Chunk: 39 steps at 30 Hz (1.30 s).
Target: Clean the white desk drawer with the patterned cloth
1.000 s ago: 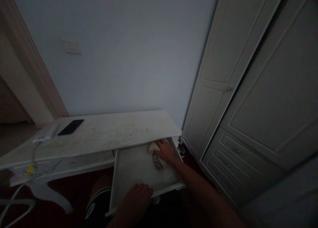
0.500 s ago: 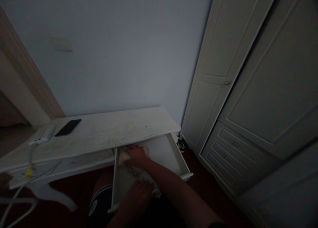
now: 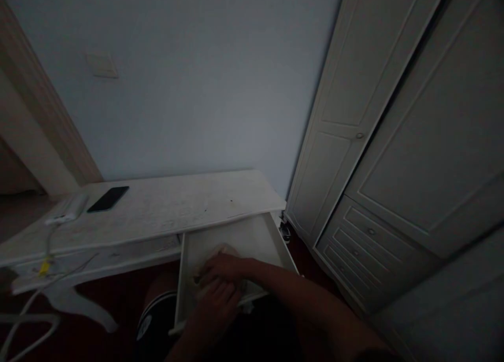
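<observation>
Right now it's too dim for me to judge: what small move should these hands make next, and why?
Probably slide the right hand, with the pale bundle under it, toward the far right corner of the drawer: it and the left hand crowd the front left, while that corner lies bare.

Drawer [image 3: 254, 238] right half free, seemingly; desktop [image 3: 177, 204] overhangs rear; wardrobe [image 3: 354, 173] crowds right side.
</observation>
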Each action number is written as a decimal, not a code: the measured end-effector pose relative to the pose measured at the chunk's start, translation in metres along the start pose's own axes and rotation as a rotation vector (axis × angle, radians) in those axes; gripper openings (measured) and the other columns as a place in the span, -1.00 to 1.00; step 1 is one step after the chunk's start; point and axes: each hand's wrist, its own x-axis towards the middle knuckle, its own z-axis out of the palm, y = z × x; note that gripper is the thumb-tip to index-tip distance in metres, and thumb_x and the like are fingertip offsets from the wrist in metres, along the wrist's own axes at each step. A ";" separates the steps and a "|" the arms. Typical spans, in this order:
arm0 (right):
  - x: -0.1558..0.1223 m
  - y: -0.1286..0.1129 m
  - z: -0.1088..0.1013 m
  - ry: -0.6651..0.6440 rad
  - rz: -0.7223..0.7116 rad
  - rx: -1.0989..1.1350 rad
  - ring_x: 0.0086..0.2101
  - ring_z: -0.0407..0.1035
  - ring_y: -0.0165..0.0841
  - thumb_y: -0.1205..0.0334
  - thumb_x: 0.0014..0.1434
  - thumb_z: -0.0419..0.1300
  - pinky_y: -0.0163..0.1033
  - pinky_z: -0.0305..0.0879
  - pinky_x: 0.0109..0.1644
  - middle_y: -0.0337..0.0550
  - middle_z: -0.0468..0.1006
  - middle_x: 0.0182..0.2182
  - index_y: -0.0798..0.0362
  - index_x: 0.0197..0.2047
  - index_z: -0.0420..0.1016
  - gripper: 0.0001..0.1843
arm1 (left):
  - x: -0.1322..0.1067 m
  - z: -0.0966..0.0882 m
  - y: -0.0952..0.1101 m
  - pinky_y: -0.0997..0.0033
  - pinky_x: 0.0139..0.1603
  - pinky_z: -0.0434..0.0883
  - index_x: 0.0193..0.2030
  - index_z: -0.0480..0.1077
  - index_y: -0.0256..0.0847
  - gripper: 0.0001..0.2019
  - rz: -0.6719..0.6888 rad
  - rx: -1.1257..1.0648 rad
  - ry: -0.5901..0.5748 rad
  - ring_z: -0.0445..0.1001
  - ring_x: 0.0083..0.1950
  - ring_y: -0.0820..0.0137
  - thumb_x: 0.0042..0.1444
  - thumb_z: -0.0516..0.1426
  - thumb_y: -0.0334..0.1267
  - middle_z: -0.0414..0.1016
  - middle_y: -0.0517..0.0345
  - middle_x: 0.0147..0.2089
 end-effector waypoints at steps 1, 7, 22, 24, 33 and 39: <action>-0.007 0.000 0.001 -0.018 -0.017 0.004 0.17 0.43 -0.20 0.38 0.24 0.30 -0.22 0.29 0.18 -0.02 0.51 0.25 0.02 0.18 0.57 -0.57 | 0.000 0.000 0.000 0.12 0.15 0.39 0.12 0.42 -0.08 -0.75 -0.003 -0.003 0.002 0.52 0.02 0.20 0.31 0.16 -0.31 0.57 0.10 -0.01; -0.052 0.004 -0.012 -0.118 0.021 -0.013 0.09 0.46 -0.17 0.36 0.05 0.42 -0.20 0.30 0.14 -0.05 0.59 0.12 -0.01 0.10 0.62 -0.50 | 0.003 -0.009 0.001 0.12 0.16 0.39 0.15 0.38 -0.10 -0.70 -0.001 -0.030 -0.001 0.50 0.11 0.18 0.30 0.19 -0.32 0.55 0.06 0.12; -0.149 -0.007 -0.033 0.004 0.635 -0.135 0.16 0.31 -0.01 0.15 -0.01 0.47 0.01 0.28 0.20 0.09 0.36 0.23 -0.05 0.27 0.39 -0.23 | 0.004 -0.010 0.004 0.07 0.14 0.38 0.04 0.42 -0.10 -0.80 -0.053 -0.020 -0.221 0.52 0.04 0.16 0.31 0.20 -0.35 0.56 0.08 0.01; -0.147 -0.004 -0.032 0.082 0.724 -0.142 0.18 0.29 -0.02 0.13 0.02 0.46 0.02 0.26 0.23 0.09 0.33 0.27 -0.05 0.29 0.35 -0.22 | 0.004 -0.009 0.003 0.09 0.14 0.38 0.04 0.42 -0.10 -0.81 -0.052 -0.022 -0.226 0.51 0.04 0.17 0.31 0.20 -0.35 0.55 0.09 0.01; -0.095 0.028 -0.030 0.302 1.016 -0.202 0.19 0.24 0.12 0.08 0.18 0.35 0.23 0.27 0.16 0.23 0.35 0.23 0.04 0.32 0.26 -0.29 | 0.004 -0.009 0.001 0.15 0.09 0.35 0.02 0.42 -0.06 -0.82 -0.071 -0.059 -0.239 0.48 0.02 0.21 0.32 0.22 -0.34 0.53 0.16 0.00; -0.035 0.034 -0.030 0.357 1.017 -0.178 0.16 0.29 0.15 -0.02 0.22 0.32 0.28 0.31 0.13 0.28 0.40 0.20 0.07 0.32 0.27 -0.30 | 0.005 -0.011 -0.001 0.17 0.09 0.35 0.03 0.43 -0.07 -0.81 -0.048 -0.038 -0.209 0.49 0.04 0.21 0.31 0.24 -0.30 0.54 0.13 0.00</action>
